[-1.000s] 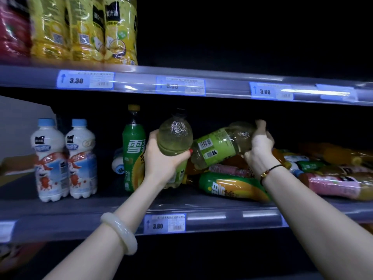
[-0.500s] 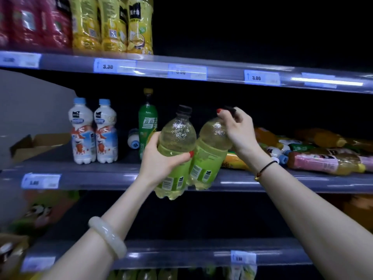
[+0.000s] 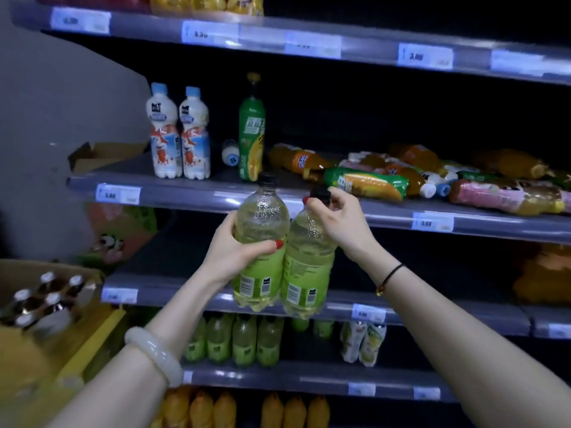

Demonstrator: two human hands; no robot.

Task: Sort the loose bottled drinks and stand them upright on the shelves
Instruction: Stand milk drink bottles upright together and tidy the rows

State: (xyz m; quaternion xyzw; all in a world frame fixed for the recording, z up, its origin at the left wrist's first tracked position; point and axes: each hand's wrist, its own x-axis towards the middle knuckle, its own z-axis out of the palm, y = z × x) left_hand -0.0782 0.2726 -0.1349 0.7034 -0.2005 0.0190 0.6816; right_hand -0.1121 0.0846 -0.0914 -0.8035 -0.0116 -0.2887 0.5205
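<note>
I hold two pale green drink bottles upright, side by side, in front of the shelves. My left hand (image 3: 233,250) wraps the body of the left green bottle (image 3: 261,217). My right hand (image 3: 343,219) pinches the black cap of the right green bottle (image 3: 309,267). Behind them, on the middle shelf (image 3: 185,197), a heap of loose bottles (image 3: 401,177) lies on its side: orange, green and pink ones. Lower down, a row of matching green bottles (image 3: 234,339) stands upright.
Two white milk bottles (image 3: 179,134) and a tall green bottle (image 3: 251,131) stand on the middle shelf's left. A cardboard box of capped bottles (image 3: 46,299) sits at lower left. Orange bottles (image 3: 247,410) line the bottom shelf. Two small cartons (image 3: 363,342) stand right of the green row.
The second green bottle went from lying in the heap to upright beside the first. Both bottles have come down from the middle shelf's height, and my view has tilted down to lower shelves.
</note>
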